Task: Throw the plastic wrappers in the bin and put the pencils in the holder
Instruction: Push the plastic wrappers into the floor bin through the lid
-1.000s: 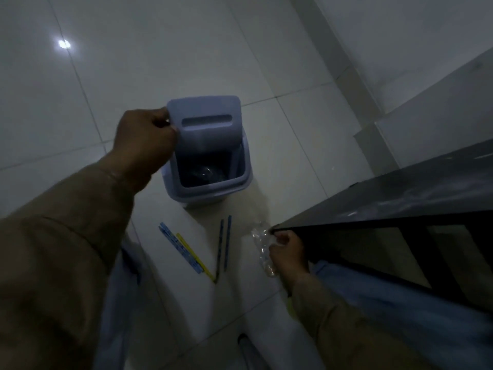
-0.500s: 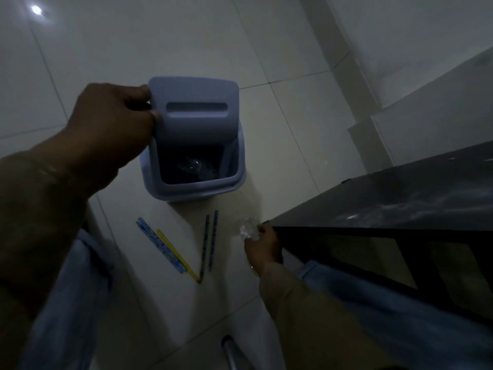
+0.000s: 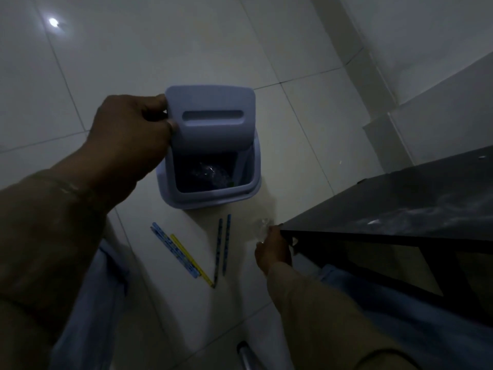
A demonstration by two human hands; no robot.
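A pale blue bin (image 3: pixel 248 193) stands on the white tiled floor. My left hand (image 3: pixel 133 134) grips the left edge of its swing lid (image 3: pixel 213 121) and holds it tipped up. Clear plastic (image 3: pixel 210 172) glints inside the bin. My right hand (image 3: pixel 272 249) is low near the table corner, fingers closed on a crumpled clear wrapper (image 3: pixel 261 225). Several pencils lie on the floor in front of the bin: two blue ones (image 3: pixel 170 247) and a yellow one (image 3: pixel 190 259) slanting left, two dark blue ones (image 3: pixel 222 247) nearly upright. No holder is visible.
A dark table (image 3: pixel 400 209) fills the right side, its corner just beside my right hand. My blue-clad knees (image 3: pixel 88 303) flank the pencils. A metal tube end (image 3: pixel 244 351) pokes in at the bottom. A wall and skirting run along the upper right.
The view shifted slightly. My right hand has stayed near the table corner with the wrapper bunched tighter in its fingers. My left hand keeps the lid raised.
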